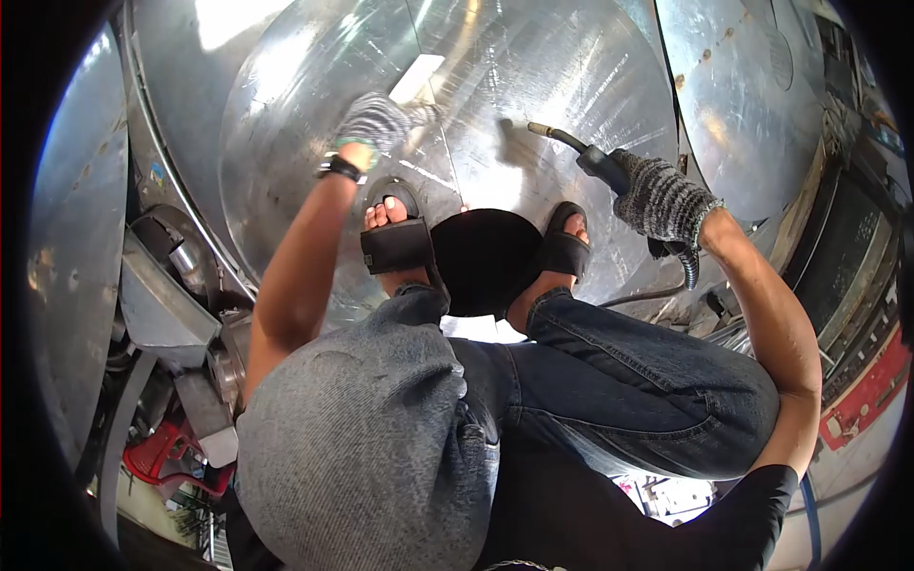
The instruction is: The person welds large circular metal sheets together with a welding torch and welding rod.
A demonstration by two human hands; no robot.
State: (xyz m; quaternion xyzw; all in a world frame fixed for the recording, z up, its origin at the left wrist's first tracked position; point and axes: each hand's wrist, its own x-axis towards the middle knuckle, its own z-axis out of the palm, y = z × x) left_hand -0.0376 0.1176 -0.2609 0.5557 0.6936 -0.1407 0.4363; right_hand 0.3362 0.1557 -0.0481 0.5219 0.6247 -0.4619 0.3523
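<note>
The person is squatting on the curved shell of a big steel tank (533, 67), looking down past their knees. A dark round opening (486, 262) is sitting in the shell between the two feet. The left sandal (398, 246) is standing at the left edge of the opening and the right sandal (564, 249) at its right edge. Above and to the left of the opening, the left hand (381, 122) — in a grey knitted glove — is resting on the bare metal, gripping nothing, its fingers appearing to be stretched out against the shell. A dark wristband (341, 168) is sitting on that wrist. Above and to the right of the opening, the right hand (662, 200), gloved the same way, is closing tightly around the handle of a welding torch (595, 160). The torch's neck is curving up and left, its nozzle pointing at the shell above the opening — whether it is touching the metal I cannot tell. A cable (687, 268) is hanging from the hand, to the right of the opening. Jeans (609, 371) are covering the bent legs below the opening
</note>
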